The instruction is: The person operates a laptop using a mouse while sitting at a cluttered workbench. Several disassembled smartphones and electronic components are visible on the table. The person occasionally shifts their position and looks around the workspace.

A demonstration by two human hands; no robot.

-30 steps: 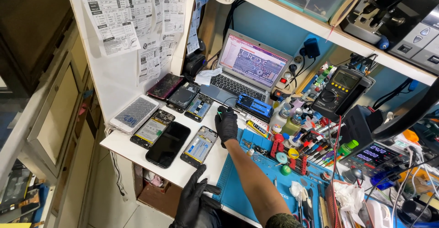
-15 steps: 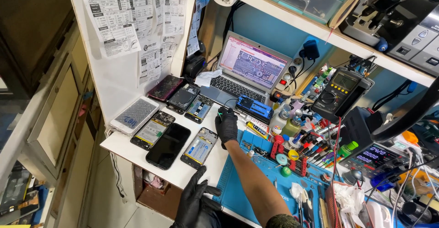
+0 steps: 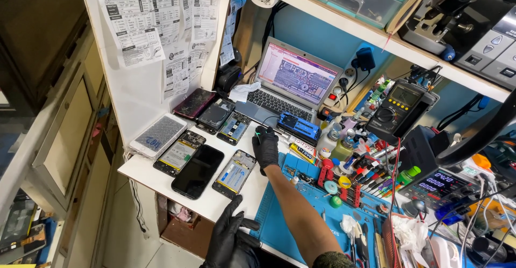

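A phone and electronics repair workshop is shown. Opened phones (image 3: 235, 173) are laid out on a white counter (image 3: 141, 169), beside a laptop (image 3: 290, 82) on which a circuit layout is displayed, a multimeter (image 3: 399, 109), a bench power supply (image 3: 438, 184), a blue work mat (image 3: 287, 214) and hand tools (image 3: 355, 174).

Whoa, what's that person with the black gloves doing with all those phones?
A person in black gloves works at a cluttered white bench. The right hand rests over a small dark computer mouse beside an open silver laptop. The left hand hangs open at the bench's front edge, holding nothing. Several opened phones with bare insides lie in rows, none being touched.
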